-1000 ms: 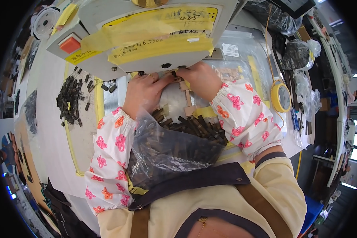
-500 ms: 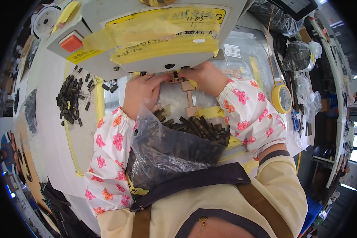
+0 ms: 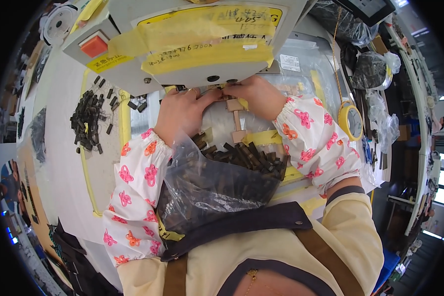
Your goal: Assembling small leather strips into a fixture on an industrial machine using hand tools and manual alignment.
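Under the front edge of a grey machine head, my two hands meet at a small work spot. My left hand reaches in with its index finger and thumb drawn together. From the other side my right hand pinches at the same spot, its fingertips almost touching the left ones. Whatever sits between the fingers is too small and too covered to name. Just below them lies a copper-coloured metal fixture. A clear plastic bag full of short dark cylindrical parts lies open between my forearms.
Left of the machine is a pile of dark cylindrical parts with thin wires. A red square button sits on the machine's left side. A yellow tape roll hangs from a cord at right, near bagged parts.
Both hands stay at the work spot under the machine head. My left hand has shifted slightly right, and its fingers now cover the dark piece seen there before.
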Available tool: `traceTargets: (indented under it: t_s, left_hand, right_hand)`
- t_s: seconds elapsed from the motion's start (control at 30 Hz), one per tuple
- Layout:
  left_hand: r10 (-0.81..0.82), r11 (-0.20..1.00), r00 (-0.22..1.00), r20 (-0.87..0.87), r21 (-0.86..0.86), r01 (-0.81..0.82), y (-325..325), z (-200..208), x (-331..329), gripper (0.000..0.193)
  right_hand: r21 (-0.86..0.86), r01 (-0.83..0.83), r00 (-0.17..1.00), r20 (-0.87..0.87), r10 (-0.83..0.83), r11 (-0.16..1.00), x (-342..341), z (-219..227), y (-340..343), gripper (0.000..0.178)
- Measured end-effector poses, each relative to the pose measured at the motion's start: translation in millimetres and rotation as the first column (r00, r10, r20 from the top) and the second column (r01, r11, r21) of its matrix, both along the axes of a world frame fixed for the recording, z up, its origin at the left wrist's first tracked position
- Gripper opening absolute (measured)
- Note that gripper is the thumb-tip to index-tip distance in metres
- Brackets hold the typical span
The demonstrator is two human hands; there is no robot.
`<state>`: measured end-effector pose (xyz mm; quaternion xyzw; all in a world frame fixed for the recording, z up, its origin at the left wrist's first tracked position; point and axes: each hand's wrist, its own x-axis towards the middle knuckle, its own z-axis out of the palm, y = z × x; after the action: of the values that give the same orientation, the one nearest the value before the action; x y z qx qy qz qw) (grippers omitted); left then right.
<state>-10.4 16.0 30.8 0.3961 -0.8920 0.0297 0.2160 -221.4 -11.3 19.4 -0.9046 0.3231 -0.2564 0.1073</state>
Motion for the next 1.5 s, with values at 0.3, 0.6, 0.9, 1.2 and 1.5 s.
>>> traceTargets:
  t_s: [0.3, 0.6, 0.9, 1.2, 1.5]
  left_hand:
    - [0.065, 0.993, 0.978, -0.197, 0.111, -0.043, -1.7, -7.5, 5.9, 0.036]
    - [0.050, 0.999, 0.986, -0.162, 0.002, -0.050, -14.2, -9.6, 21.2, 0.033]
    - [0.044, 0.997, 0.981, -0.191, 0.074, -0.030, -2.0, -12.0, 9.3, 0.035]
    - [0.094, 0.995, 0.962, -0.255, 0.008, -0.095, -13.8, -17.4, 8.5, 0.034]
    - [0.077, 0.995, 0.969, -0.234, -0.041, -0.089, -18.0, -31.0, 18.6, 0.025]
  right_hand:
    - [-0.081, 0.030, 0.996, -0.085, -0.037, 0.996, -0.1, 2.9, 0.6, 0.021]
    - [-0.234, 0.058, 0.992, -0.097, -0.083, 0.970, 9.7, 1.4, -12.5, 0.019]
    - [-0.158, 0.066, 0.991, -0.104, -0.083, 0.985, -1.1, -3.0, 3.3, 0.027]
    - [-0.108, 0.098, 0.981, -0.157, -0.114, 0.989, -1.7, 2.0, -7.1, 0.037]
    - [0.016, 0.054, 0.993, -0.108, -0.052, 0.998, 5.0, 5.4, -8.6, 0.041]
